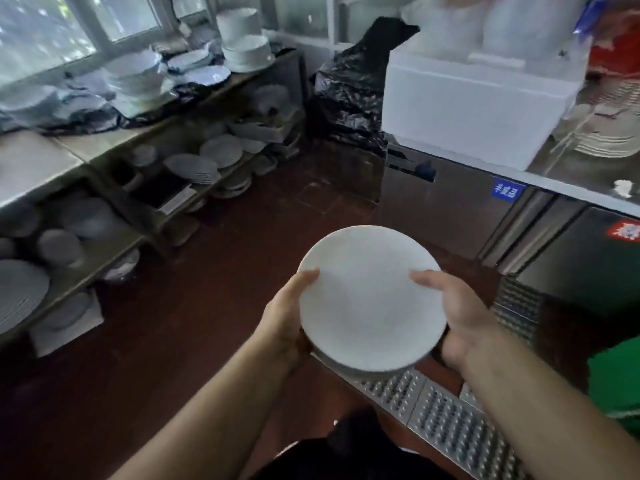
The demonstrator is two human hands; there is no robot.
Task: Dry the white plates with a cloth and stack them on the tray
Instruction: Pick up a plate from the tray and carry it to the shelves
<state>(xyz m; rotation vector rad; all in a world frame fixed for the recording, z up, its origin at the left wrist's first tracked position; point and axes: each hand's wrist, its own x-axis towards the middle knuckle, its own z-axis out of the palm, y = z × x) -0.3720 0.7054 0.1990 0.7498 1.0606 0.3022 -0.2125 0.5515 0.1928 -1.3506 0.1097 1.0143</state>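
Along the far left wall a table (31, 161) carries heaps of white dishes (138, 74), and the shelves (114, 244) beneath it hold more plates stacked and leaning. In the far corner stands something wrapped in a black plastic bag (349, 95).

Nearer, in the middle of the room, a person holds a white plate (370, 299) level over the dark red floor (173, 341), face up. The left hand (287, 320) grips its left rim, thumb lying on top and fingers curled under out of sight. The right hand (460, 317) grips the right rim the same way, thumb (426, 278) on the upper face, the rest tucked beneath. A second rim shows just below the plate's near edge, so there may be more than one plate in the grip; I cannot tell for sure.

To the right runs a steel table (554, 178) with a white foam box (478, 105) on it, and a studded metal drain grate (450, 424) crosses the floor near the person's feet.

No cloth or tray is visible, so drying seems not yet underway here. The risk is plain: a wet rim held only by its edges could slip, and a fall onto that hard floor or grate would break it. If two plates are held, the lower could slide free.
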